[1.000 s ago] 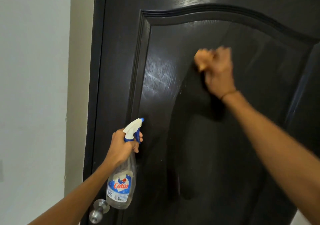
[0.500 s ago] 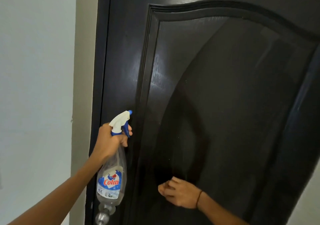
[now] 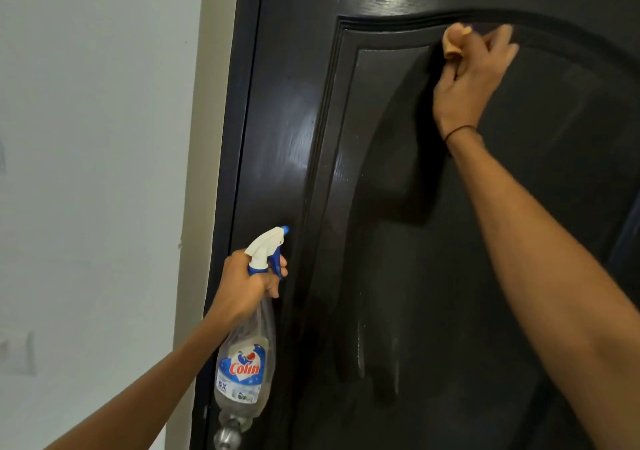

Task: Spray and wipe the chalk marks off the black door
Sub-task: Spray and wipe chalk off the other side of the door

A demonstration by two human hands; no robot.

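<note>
wiping high on the glossy black wooden door [image 3: 398, 241], right hand [image 3: 471, 78] curled around a small tan cloth [image 3: 453, 42] at the arched moulding. left hand [image 3: 249, 283] gripping the clear plastic spray bottle [image 3: 247, 363] low near the door's left edge, likely ready for respraying.

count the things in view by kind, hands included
hands: 2, left and right
spray bottle: 1
cloth: 1
door: 1
knob: 1
wrist thread: 1
total: 7
</note>
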